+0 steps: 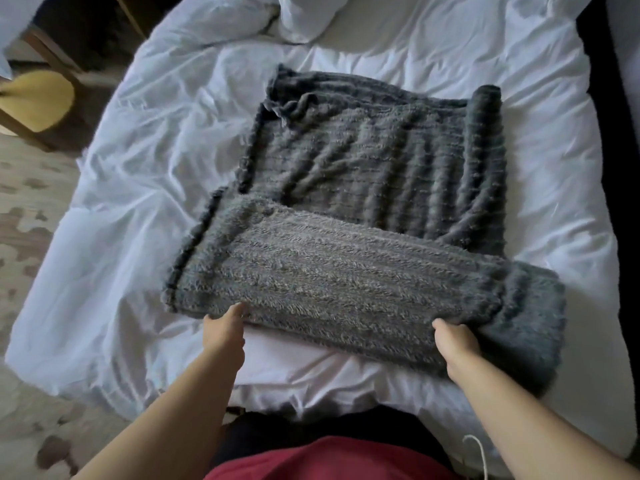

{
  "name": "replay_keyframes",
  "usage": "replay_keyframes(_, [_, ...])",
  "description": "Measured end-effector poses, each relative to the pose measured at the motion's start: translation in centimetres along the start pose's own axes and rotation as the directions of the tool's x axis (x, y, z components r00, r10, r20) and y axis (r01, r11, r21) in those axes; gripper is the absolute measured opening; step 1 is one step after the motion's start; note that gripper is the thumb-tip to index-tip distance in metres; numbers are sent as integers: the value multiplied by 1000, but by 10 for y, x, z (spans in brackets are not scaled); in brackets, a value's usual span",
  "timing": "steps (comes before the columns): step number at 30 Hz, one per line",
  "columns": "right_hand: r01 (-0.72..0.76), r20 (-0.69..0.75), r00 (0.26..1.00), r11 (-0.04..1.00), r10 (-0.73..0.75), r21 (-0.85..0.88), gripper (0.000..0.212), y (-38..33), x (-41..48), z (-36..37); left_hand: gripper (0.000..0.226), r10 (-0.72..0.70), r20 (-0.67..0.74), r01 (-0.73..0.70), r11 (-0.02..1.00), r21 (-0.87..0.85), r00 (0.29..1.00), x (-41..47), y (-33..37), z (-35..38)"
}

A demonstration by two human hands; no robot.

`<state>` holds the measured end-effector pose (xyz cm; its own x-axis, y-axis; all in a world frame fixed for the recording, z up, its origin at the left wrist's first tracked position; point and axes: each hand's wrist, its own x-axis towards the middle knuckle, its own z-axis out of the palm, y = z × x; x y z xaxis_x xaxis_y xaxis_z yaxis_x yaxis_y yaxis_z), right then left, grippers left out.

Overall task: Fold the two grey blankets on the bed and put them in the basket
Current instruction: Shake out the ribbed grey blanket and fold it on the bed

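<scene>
A fuzzy grey ribbed blanket (pixel 374 174) lies spread on the white bed (pixel 145 188). Its near part (pixel 346 282) is folded over and lifted off the sheet along the front edge. My left hand (pixel 225 336) grips that front edge at its left end, fingers tucked under the fabric. At the right end my right hand (pixel 455 341) grips the same edge, where darker fabric (pixel 533 327) bunches beside it. I cannot tell whether this is one blanket or two layered ones. No basket is in view.
White pillows (pixel 298 19) lie at the head of the bed. A wooden chair with a yellow seat (pixel 34 100) stands at the left on patterned carpet (pixel 24 216). A dark strip (pixel 609 133) runs along the bed's right side.
</scene>
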<state>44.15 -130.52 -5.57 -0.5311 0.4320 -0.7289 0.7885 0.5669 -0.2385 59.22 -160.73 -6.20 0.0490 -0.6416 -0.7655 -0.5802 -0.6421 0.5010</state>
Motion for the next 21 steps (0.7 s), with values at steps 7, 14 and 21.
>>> replay_keyframes(7, [248,98,968,931,-229,-270,69,-43,-58,31,56,228,-90,-196,941,276,969,49,44,-39])
replay_keyframes(14, [443,185,896,781,-404,-440,67,-84,-114,112,17,337,241,-403,857,321,910,109,63,-53])
replay_keyframes(21, [542,351,841,631,-413,-555,64,-97,-137,185,13,-269,501,43,908,417,823,149,80,-101])
